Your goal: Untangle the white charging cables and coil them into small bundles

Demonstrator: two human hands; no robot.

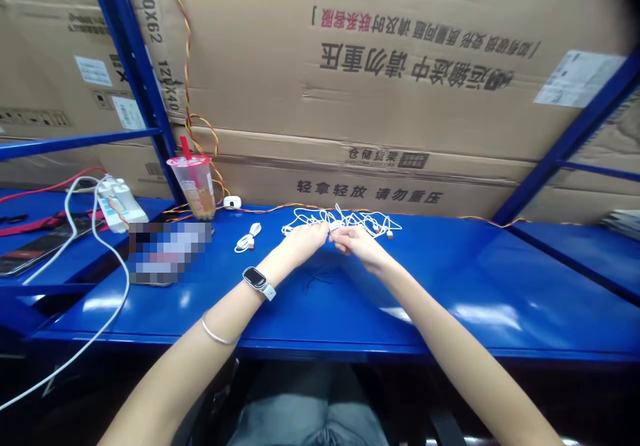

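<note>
White USB cables [370, 219] lie in a loose tangle towards the back of the blue shelf, just behind my hands. My left hand [307, 238] is closed, its back to me, with fingertips on the white cable. My right hand [357, 243] pinches close beside it, almost touching; a thin dark strand, seemingly a tie, shows between the fingertips. What lies inside the fingers is mostly hidden. Several thin black ties [319, 278] are scattered on the shelf in front of my hands. Off to the left sits one coiled, bundled white USB cable [249, 238].
A lidded drink cup [196, 186] with a red straw and a white earbud case [232, 202] stand back left. Nearer are a blurred-out flat object [167, 253], a white power strip [120, 203] and its cord. Cardboard boxes [280, 106] wall the back; blue posts [565, 139] flank the shelf.
</note>
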